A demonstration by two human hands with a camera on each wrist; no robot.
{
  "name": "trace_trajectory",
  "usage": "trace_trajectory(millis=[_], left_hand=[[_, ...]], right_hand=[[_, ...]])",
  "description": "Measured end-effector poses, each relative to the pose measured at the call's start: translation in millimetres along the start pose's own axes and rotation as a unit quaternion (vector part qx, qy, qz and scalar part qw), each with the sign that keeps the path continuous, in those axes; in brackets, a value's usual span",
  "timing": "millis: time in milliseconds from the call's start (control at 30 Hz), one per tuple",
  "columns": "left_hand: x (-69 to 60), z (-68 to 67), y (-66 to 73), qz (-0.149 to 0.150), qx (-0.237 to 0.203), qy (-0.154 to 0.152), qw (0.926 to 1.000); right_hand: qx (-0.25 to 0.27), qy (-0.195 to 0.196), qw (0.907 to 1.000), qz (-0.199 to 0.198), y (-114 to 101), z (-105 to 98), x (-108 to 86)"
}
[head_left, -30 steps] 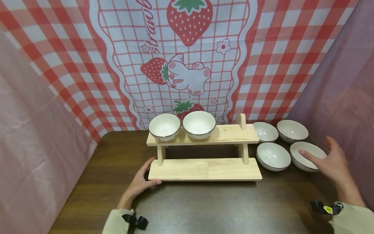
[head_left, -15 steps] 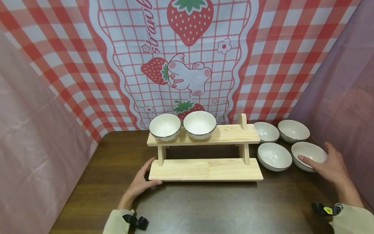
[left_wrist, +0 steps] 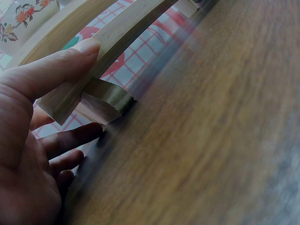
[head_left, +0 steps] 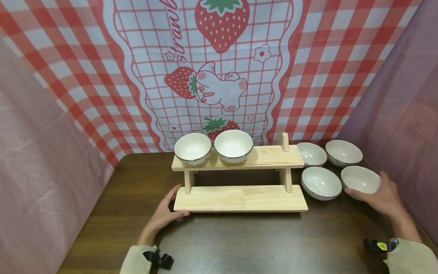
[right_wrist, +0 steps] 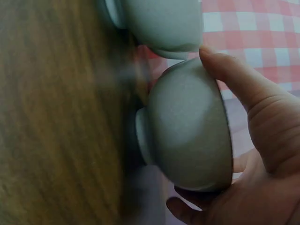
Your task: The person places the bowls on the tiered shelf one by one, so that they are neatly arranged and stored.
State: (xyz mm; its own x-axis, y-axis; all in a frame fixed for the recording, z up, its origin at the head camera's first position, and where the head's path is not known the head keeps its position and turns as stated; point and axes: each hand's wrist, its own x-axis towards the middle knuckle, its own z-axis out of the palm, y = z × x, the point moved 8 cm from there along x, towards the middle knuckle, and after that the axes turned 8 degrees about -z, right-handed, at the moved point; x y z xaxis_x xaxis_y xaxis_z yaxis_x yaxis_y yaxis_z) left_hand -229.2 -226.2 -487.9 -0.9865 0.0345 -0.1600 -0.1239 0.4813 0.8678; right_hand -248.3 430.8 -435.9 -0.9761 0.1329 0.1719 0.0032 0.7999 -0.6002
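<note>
On the right, my right hand (head_left: pixel 386 196) grips the near right white bowl (head_left: pixel 362 179) by its side. In the right wrist view the thumb lies at the rim of this bowl (right_wrist: pixel 190 126), with fingers curled around the other side. My left hand (head_left: pixel 163 214) holds the left end of the lower board of a two-tier wooden rack (head_left: pixel 239 198). The left wrist view shows the thumb (left_wrist: pixel 70 63) along the board's edge and the fingers around its end. Two dark-rimmed white bowls, a left one (head_left: pixel 193 147) and a right one (head_left: pixel 234 145), sit on the upper board.
Beside the rack's right end stand three more white bowls: one in front (head_left: pixel 321 183), one behind it (head_left: pixel 311 155) and one at the back right (head_left: pixel 343 153). A checked strawberry cloth (head_left: pixel 219 87) hangs behind the brown table (head_left: pixel 246 243). Pink curtains (head_left: pixel 41 160) flank it.
My right hand has lowered onto the near right bowl; its thumb has moved from above the bowl to the near rim, and the bowl now tilts slightly. The left hand stays put.
</note>
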Motion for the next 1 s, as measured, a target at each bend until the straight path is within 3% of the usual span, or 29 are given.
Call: trace_trajectory(millis=[533,767,1000], left_hand=[[-0.6,-1.7,5.2,0.007,-0.011,-0.005,0.9999],[-0.2,-1.1,4.6,0.008,-0.011,-0.005,0.9999],[-0.5,0.7,1.7,0.01,-0.009,-0.001,0.9999]], right_hand=[[0.038,0.02,0.9991,0.004,9.2,6.4,-1.9],[0.141,0.071,0.9874,0.015,16.5,11.6,-3.0],[0.149,0.102,0.9822,0.051,22.1,12.1,-8.7]])
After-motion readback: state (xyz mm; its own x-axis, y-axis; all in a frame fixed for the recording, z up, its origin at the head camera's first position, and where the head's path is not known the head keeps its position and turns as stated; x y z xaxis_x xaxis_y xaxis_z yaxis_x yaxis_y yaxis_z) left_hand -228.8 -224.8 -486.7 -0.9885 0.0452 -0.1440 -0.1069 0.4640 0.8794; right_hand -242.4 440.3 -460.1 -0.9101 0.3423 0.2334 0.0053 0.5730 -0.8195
